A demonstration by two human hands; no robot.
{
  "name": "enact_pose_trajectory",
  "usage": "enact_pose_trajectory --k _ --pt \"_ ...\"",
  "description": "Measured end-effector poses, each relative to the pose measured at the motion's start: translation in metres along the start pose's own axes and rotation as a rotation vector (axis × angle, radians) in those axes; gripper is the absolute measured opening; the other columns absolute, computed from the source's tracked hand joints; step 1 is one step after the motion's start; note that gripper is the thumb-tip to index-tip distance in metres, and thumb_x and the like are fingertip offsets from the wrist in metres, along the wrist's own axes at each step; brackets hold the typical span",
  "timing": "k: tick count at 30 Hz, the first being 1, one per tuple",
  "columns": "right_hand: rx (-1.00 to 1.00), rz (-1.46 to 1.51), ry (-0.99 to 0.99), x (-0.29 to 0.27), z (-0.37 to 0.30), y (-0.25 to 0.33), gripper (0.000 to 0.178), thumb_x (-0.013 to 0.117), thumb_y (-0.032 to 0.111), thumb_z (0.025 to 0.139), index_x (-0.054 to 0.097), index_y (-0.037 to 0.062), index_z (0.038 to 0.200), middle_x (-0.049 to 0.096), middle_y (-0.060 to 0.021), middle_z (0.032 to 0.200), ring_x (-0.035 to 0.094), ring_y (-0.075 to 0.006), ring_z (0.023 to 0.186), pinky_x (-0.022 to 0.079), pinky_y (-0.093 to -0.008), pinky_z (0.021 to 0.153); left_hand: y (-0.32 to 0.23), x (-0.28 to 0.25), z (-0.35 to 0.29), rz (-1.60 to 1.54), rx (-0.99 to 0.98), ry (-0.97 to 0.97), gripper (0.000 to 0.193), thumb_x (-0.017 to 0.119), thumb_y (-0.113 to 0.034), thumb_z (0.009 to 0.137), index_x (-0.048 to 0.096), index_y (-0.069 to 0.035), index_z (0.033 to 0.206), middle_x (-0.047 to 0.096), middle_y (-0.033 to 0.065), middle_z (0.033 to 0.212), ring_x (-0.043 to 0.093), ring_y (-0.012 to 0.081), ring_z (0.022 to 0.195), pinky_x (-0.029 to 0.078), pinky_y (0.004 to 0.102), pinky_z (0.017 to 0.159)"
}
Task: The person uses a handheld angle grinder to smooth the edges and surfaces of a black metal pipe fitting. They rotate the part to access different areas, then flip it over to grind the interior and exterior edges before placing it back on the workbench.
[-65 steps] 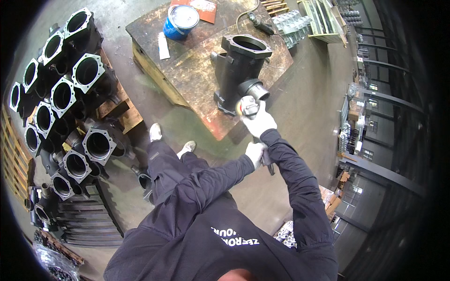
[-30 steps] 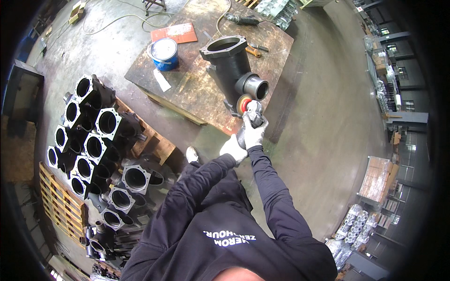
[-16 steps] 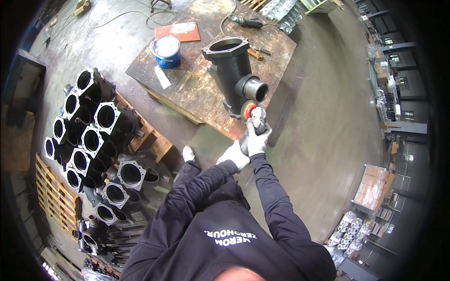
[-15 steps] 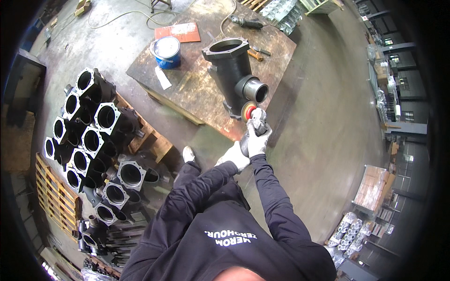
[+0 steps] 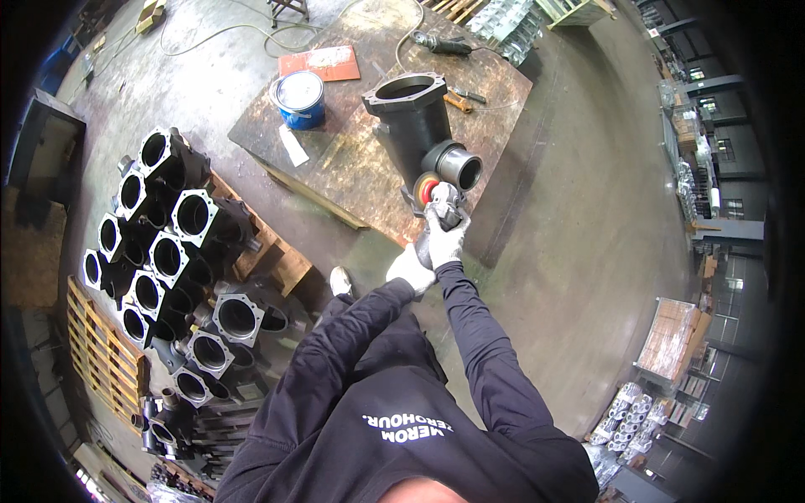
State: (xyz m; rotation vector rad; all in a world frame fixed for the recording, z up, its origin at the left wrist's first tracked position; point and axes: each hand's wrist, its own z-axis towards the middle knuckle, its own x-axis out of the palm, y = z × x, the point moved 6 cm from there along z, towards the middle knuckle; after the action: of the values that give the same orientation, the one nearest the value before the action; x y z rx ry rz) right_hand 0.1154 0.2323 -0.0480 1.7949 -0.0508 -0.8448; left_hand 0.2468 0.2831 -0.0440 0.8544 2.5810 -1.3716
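Both my gloved hands are closed around an angle grinder (image 5: 438, 201) with a red and tan disc. My right hand (image 5: 446, 239) grips it near the head, and my left hand (image 5: 411, 270) wraps the rear of its body. The disc sits against or very close to the lower part of a dark cast-metal pipe housing (image 5: 412, 134), just below its bright machined side outlet; exact contact cannot be made out. The housing stands on a stained worktable (image 5: 335, 180) with its wide flanged opening facing up.
On the table are a blue bucket (image 5: 299, 101), a reddish-brown board (image 5: 323, 64), a white paper strip (image 5: 293, 147), an orange-handled tool (image 5: 458, 101) and a second grinder (image 5: 443, 44) with a cord. Several similar castings (image 5: 168, 256) stand on pallets at left. Wrapped boxes (image 5: 668, 335) stand at right.
The grinder and both hands have shifted left and slightly up along the housing's lower part. The disc has moved from beneath the side outlet toward the housing's body.
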Motion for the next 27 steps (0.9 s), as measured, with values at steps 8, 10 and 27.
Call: enact_pose_trajectory --k 8,10,27 --pt "-0.003 0.172 -0.019 -0.019 -0.019 0.028 0.085 0.083 0.036 0.082 0.035 -0.0024 0.140 0.045 -0.0244 0.141 0.048 -0.0312 0.130 0.038 -0.0435 0.110 -0.012 -0.007 -0.020 0.000 0.068 0.037 0.077 0.076 -0.050 0.071 0.048 -0.001 0.124 0.069 0.0233 0.101 0.070 0.0382 0.094 0.054 0.0444 0.085" --pt "-0.001 0.159 -0.021 -0.023 -0.025 0.031 0.085 0.083 0.037 0.082 0.035 -0.0026 0.140 0.045 -0.0249 0.141 0.049 -0.0318 0.130 0.039 -0.0439 0.110 -0.013 -0.007 -0.023 -0.008 0.079 0.041 0.075 0.075 -0.050 0.072 0.048 -0.001 0.123 0.069 0.0236 0.101 0.070 0.0383 0.094 0.054 0.0444 0.085" --pt "-0.005 0.116 -0.077 -0.032 -0.035 0.036 0.079 0.083 0.030 0.083 0.035 -0.0003 0.138 0.047 -0.0234 0.137 0.049 -0.0289 0.127 0.039 -0.0423 0.108 -0.006 -0.001 -0.021 -0.014 0.080 0.078 0.076 0.075 -0.048 0.072 0.048 -0.002 0.126 0.067 0.0266 0.111 0.065 0.0408 0.107 0.051 0.0446 0.091"
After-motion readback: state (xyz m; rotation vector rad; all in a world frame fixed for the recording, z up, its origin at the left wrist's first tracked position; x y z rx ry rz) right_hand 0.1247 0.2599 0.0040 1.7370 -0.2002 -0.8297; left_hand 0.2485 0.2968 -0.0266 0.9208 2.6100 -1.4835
